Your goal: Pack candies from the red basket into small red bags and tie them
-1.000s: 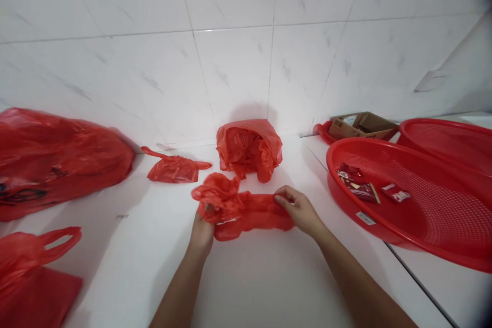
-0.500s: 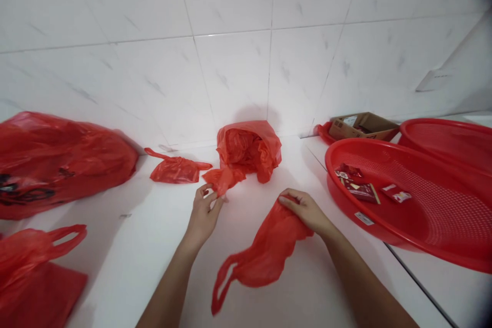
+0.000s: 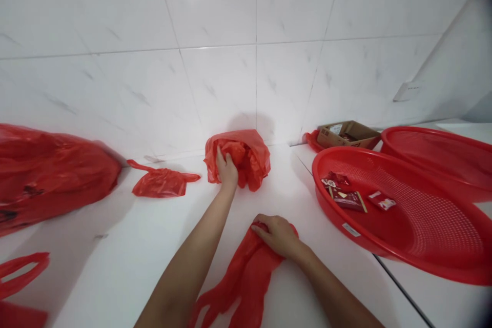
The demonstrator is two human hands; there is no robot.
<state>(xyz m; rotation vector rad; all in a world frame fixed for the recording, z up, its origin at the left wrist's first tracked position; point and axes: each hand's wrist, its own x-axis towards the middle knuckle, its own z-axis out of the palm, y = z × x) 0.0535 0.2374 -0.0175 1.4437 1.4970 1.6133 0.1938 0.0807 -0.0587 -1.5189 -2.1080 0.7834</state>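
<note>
At the mouth of a bulging red plastic bag (image 3: 257,141) packed with crumpled bags, my left hand (image 3: 226,168) presses into the red plastic. Its thumb and forefinger are around a crumpled lump there; the other fingers are mostly hidden. My right hand (image 3: 277,236) is closed on the bunched end of a loose red plastic carrier bag (image 3: 246,277). That bag hangs toward me, and its handle end runs out of view at the bottom. To the left, a small red plastic bag (image 3: 163,184) with two handles lies flat near the wall.
A large stuffed red bag (image 3: 57,174) lies at the far left, with another red bag (image 3: 23,274) nearer me. On the right stand a red plastic basket (image 3: 403,246) holding several small packets, a second red basket (image 3: 442,156) and a cardboard box (image 3: 346,136). A tiled wall rises behind.
My left hand has moved forward to the packed bag's mouth, and the loose plastic it pinched outside is now inside. My right hand still holds the carrier bag, now lower and nearer me.
</note>
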